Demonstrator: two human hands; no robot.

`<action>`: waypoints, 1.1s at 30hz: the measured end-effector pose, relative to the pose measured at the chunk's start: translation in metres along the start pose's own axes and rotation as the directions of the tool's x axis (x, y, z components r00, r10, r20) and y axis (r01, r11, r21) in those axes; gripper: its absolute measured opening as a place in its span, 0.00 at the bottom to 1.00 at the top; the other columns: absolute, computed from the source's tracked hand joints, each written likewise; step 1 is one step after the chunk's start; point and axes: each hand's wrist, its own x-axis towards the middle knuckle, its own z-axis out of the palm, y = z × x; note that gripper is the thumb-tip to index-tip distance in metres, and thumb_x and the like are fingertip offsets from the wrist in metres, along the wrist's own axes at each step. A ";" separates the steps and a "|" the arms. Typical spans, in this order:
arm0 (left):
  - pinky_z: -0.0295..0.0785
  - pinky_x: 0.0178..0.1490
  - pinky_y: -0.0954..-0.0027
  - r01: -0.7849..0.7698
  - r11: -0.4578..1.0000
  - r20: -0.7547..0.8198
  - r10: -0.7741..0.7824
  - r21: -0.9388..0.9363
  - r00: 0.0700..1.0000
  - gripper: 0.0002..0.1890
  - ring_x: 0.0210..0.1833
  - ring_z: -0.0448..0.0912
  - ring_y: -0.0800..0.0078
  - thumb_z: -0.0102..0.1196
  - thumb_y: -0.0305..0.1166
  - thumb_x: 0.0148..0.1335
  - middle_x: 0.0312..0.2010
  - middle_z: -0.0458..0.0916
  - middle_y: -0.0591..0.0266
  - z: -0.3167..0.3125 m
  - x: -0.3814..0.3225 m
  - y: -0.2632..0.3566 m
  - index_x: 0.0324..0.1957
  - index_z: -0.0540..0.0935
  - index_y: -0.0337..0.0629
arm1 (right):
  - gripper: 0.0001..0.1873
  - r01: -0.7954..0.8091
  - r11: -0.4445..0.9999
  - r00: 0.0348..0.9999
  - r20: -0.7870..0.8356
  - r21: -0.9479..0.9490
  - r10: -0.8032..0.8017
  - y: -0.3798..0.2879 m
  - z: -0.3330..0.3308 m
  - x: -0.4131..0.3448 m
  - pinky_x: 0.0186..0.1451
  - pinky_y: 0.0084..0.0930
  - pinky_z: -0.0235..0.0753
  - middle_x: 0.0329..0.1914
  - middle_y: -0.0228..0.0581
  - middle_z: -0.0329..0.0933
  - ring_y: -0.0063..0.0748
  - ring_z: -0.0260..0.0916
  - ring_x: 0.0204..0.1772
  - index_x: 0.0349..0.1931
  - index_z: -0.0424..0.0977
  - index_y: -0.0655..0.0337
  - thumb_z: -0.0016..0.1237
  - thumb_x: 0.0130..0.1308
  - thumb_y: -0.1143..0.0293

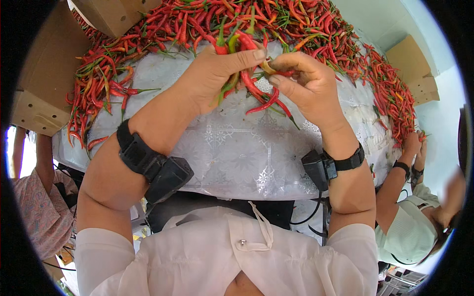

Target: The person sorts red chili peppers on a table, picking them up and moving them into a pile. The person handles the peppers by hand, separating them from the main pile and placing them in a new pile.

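Note:
My left hand (216, 72) grips a small bunch of chili peppers (247, 40), mostly red with green stems and some greenish ones. Close beside it, my right hand (313, 83) pinches a red chili (285, 73) between thumb and fingers; the fingers hide part of it. A yellowish piece (267, 68) shows between the two hands. Just below them, several loose red chilies (270, 101) are over the patterned plastic tablecloth (240, 159). Beyond my hands spreads a large heap of red chilies (314, 20), with orange and green ones mixed in.
Cardboard boxes (48, 66) stand at the left edge, and more cardboard (411, 70) is at the back right. On the right a co-worker (407, 229) handles chilies. Another person (44, 214) is at the left. Black devices (168, 181) are strapped to my forearms, one trailing a cable (314, 212).

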 end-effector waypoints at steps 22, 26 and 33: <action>0.76 0.43 0.69 -0.116 0.991 0.001 0.117 -0.072 0.993 0.08 0.36 0.80 0.73 0.61 0.24 0.55 0.33 0.81 0.62 -0.012 0.007 0.000 0.37 0.79 0.38 | 0.07 0.020 0.823 1.000 -0.003 -0.568 -0.026 0.021 -0.016 0.007 0.44 0.31 0.73 0.32 0.38 0.79 0.38 0.74 0.38 0.33 0.79 0.60 0.57 0.51 0.75; 0.76 0.40 0.70 -0.091 0.990 -0.040 0.088 -0.106 0.995 0.07 0.33 0.80 0.73 0.64 0.23 0.53 0.32 0.83 0.61 -0.002 0.005 -0.001 0.35 0.80 0.39 | 0.07 0.079 0.917 0.989 -0.085 -0.390 -0.121 0.005 -0.008 0.007 0.42 0.26 0.74 0.33 0.38 0.79 0.34 0.76 0.36 0.32 0.78 0.62 0.57 0.51 0.77; 0.74 0.37 0.72 -0.018 1.000 -0.021 0.018 0.003 1.000 0.10 0.34 0.80 0.74 0.66 0.26 0.53 0.33 0.82 0.64 0.002 0.001 0.000 0.38 0.80 0.40 | 0.10 0.235 0.921 0.971 0.031 -0.311 -0.237 -0.003 0.002 0.005 0.45 0.27 0.75 0.35 0.41 0.79 0.36 0.77 0.39 0.35 0.77 0.63 0.57 0.51 0.79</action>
